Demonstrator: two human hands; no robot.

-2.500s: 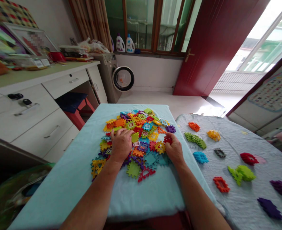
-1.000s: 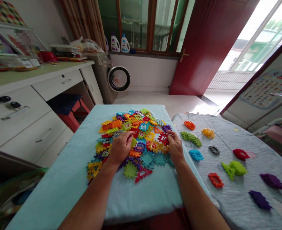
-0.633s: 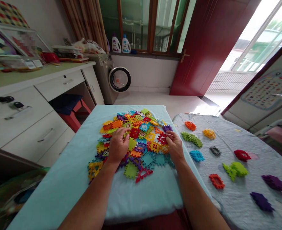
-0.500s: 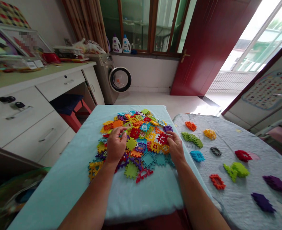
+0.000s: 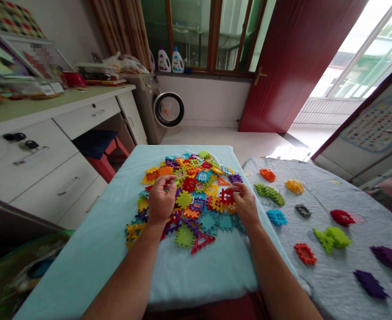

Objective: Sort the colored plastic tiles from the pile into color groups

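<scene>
A heap of colourful interlocking plastic pieces (image 5: 184, 199) covers the middle of a cloth-covered table. Over the heap's left side is my left hand (image 5: 162, 200), its fingers loosely curled and a small gap between thumb and forefinger; nothing shows between them. My right hand (image 5: 245, 204) is at the right side, with thumb and fingers at the edge of a red openwork square piece (image 5: 227, 196). Teal pieces (image 5: 208, 222) lie between the hands, nearer the front. A red triangular piece (image 5: 202, 242) rests at the heap's front edge.
To the right, a second cloth-covered table (image 5: 329, 289) holds pieces grouped by colour, among them green (image 5: 269, 194), blue (image 5: 277, 217) and purple (image 5: 370, 284) ones. A white desk (image 5: 92, 106) stands at the left, and an open-doored washing machine (image 5: 149, 106) is beyond.
The view has shifted slightly, moving the scene a little to the right. The red square piece by my right hand has tilted slightly. My left hand holds nearly the same pose.
</scene>
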